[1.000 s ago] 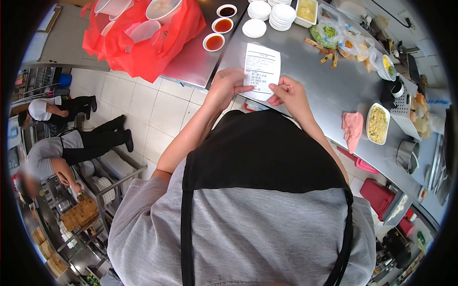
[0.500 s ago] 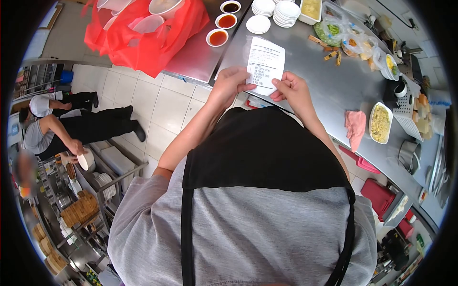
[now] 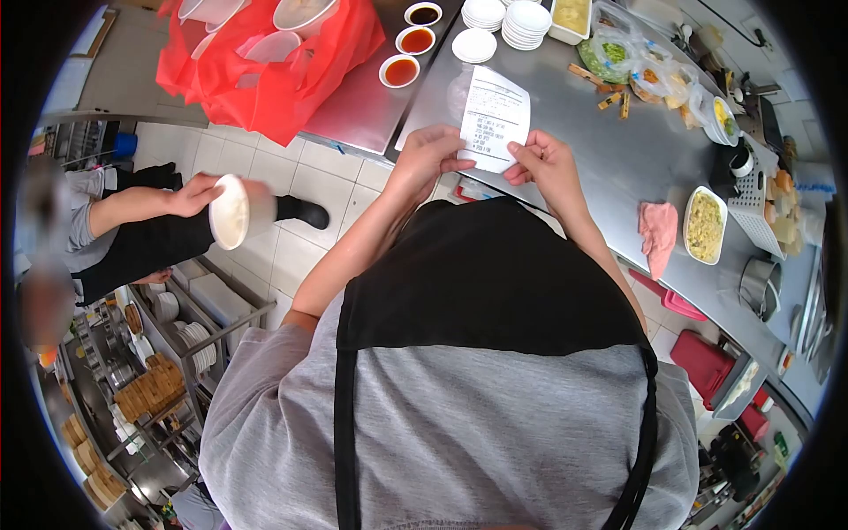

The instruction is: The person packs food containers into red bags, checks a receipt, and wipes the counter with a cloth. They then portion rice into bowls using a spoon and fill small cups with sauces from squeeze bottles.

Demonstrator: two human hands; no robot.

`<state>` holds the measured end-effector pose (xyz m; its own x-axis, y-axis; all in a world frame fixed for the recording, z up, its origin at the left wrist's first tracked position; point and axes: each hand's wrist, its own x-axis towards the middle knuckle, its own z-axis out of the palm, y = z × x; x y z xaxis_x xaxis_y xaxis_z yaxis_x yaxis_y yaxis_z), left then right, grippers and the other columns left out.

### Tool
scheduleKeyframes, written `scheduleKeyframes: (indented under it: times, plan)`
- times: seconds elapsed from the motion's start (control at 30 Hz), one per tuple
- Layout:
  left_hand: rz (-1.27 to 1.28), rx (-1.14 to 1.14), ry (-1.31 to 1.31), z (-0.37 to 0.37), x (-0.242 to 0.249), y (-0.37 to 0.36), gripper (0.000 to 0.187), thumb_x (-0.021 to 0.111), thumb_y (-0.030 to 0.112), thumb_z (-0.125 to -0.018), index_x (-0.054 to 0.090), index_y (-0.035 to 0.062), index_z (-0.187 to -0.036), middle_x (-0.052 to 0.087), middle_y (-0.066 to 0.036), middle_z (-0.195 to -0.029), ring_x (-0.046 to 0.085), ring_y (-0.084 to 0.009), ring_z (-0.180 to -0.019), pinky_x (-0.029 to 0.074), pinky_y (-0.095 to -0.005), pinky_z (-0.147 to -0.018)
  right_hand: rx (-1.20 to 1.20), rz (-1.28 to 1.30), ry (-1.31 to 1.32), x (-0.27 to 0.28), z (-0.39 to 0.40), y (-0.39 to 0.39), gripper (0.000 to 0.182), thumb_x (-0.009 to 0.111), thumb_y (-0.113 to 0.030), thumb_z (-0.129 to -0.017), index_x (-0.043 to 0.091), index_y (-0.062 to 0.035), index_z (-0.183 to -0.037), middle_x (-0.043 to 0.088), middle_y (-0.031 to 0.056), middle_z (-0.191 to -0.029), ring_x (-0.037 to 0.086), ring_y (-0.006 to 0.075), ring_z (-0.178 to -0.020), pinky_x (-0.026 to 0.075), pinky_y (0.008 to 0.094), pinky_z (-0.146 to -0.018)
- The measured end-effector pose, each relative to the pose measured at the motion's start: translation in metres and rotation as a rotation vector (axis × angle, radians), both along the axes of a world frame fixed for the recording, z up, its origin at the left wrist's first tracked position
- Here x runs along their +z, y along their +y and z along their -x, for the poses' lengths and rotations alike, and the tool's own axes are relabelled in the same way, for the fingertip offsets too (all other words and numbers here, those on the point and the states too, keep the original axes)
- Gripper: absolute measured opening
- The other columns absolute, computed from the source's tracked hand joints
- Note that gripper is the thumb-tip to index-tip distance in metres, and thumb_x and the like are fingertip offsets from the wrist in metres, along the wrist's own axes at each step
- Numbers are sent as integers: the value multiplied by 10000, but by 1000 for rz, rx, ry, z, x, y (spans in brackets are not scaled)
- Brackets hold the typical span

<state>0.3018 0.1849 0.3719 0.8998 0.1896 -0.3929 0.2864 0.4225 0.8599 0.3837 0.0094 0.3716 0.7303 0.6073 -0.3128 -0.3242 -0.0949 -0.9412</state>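
Observation:
Between my two hands I see a white printed receipt point(image 3: 496, 110), held upright above the edge of the steel counter point(image 3: 609, 159). My left hand point(image 3: 431, 159) pinches its lower left corner between thumb and fingers. At the lower right corner, my right hand point(image 3: 542, 161) is closed on the paper too. A small clear plastic bag point(image 3: 458, 92) shows just behind the receipt's left side. Beyond it are stacked white saucers point(image 3: 525, 26) and three small dishes of sauce, among them a red one point(image 3: 399, 71).
A red plastic bag point(image 3: 327, 75) with white tubs stands at upper left. On the counter's right lie a pink cloth point(image 3: 657, 237), a dish of yellow food point(image 3: 705, 226) and bagged vegetables point(image 3: 614, 55). At left, a co-worker's hand point(image 3: 196, 194) holds a white bowl point(image 3: 230, 212) beside a rack.
The co-worker at left has come closer, and the white bowl has moved right and up. The receipt has tilted slightly to the right; both my hands still hold it.

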Motion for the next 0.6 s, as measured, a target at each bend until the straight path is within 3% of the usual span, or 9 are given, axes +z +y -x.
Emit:
scheduleKeyframes:
  times: [0.13,0.3,0.37,0.4,0.43,0.5,0.6]
  plan:
    - [18,3,54,-2,-1,0,161,456,81,-840,545,-46,-884,574,-64,-794,567,-111,-707,518,-262,-707,1,27,86,-1,-19,-14,190,536,-175,-854,556,14,-851,594,74,-691,578,123,-566,474,222,-505]
    - [-83,-95,45,3,19,-10,196,472,129,-846,561,-25,-927,586,-61,-791,574,-120,-701,497,-272,-650,-24,288,-287,-26,-101,-30,181,570,-176,-824,613,-28,-919,607,52,-739,565,103,-568,459,219,-523]
    - [-735,-368,85,8,40,-15,224,502,153,-822,573,-26,-936,603,-106,-721,592,-155,-645,483,-292,-620,35,322,-438,-25,-132,-20,177,586,-150,-799,619,-41,-935,611,57,-760,571,117,-597,461,233,-552]
    - [-1041,-378,-4,11,46,-19,256,553,170,-778,584,-47,-910,616,-188,-705,625,-280,-661,481,-356,-655,85,360,-580,-24,-145,-13,192,602,-123,-773,625,-55,-951,614,62,-780,577,130,-627,464,246,-581]
    - [-1049,-358,-4,14,58,-22,256,553,170,-778,584,-47,-910,616,-188,-705,625,-280,-661,481,-356,-655,96,349,-594,-28,-156,-2,192,602,-123,-773,625,-55,-951,614,62,-780,577,130,-627,464,246,-581]
    - [-1159,-427,-70,20,86,-28,263,562,196,-771,606,-39,-882,615,-209,-754,611,-321,-696,475,-370,-665,268,292,-947,-36,-163,27,244,614,-76,-723,630,-79,-967,593,80,-843,569,178,-731,455,270,-660]
    - [-1219,-343,-114,19,114,-27,247,591,216,-753,629,-2,-864,620,-181,-726,610,-308,-700,471,-362,-658,571,123,-953,-34,-143,72,281,624,-81,-698,637,-121,-976,544,93,-911,536,216,-815,433,298,-732]
